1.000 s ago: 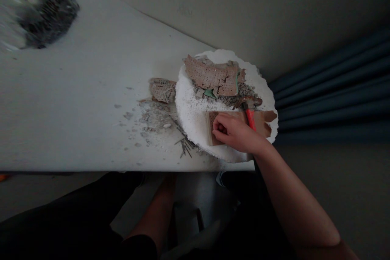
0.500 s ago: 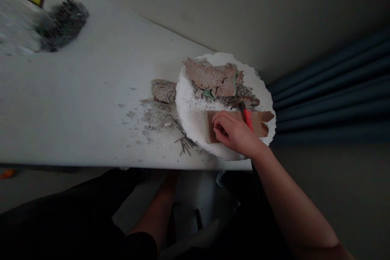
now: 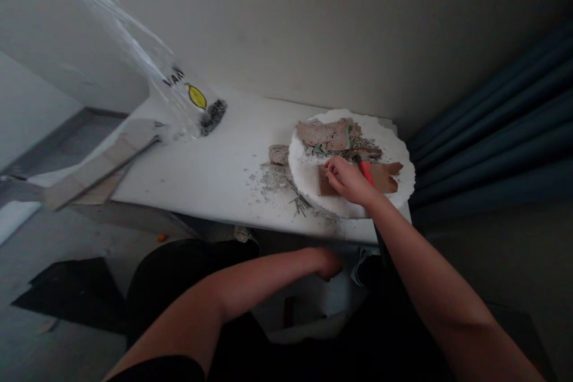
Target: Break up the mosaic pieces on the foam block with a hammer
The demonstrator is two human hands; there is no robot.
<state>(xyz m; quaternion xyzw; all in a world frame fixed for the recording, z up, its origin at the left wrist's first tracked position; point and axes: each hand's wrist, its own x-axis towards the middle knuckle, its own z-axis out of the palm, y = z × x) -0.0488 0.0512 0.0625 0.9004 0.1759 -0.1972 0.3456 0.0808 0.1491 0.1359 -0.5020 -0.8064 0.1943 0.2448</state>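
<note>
My right hand [image 3: 347,180] is closed in a pinch over a flat brown cardboard piece [image 3: 384,178] lying on a round white board [image 3: 308,191] with a ragged edge. Whatever sits between its fingertips is too small to make out. Beside the hand rests a red-handled tool [image 3: 367,173] with a dark head. Behind it, a cracked, pitted brown slab [image 3: 329,135] lies among grey crumbs on the same board. Below the table's front edge hangs my left hand [image 3: 330,264], apart from everything on the table; its fingers are mostly hidden.
Grey debris [image 3: 273,179] and thin dark sticks [image 3: 301,206] lie left of the board on the white table [image 3: 210,173]. A clear plastic bag [image 3: 179,86] holding dark pieces stands farther left, near flat boards [image 3: 102,173]. A blue curtain [image 3: 492,131] hangs on the right.
The view has tilted up and turned left, showing more wall, bag and floor. My left hand has come into view below the table edge. My right hand stays over the cardboard.
</note>
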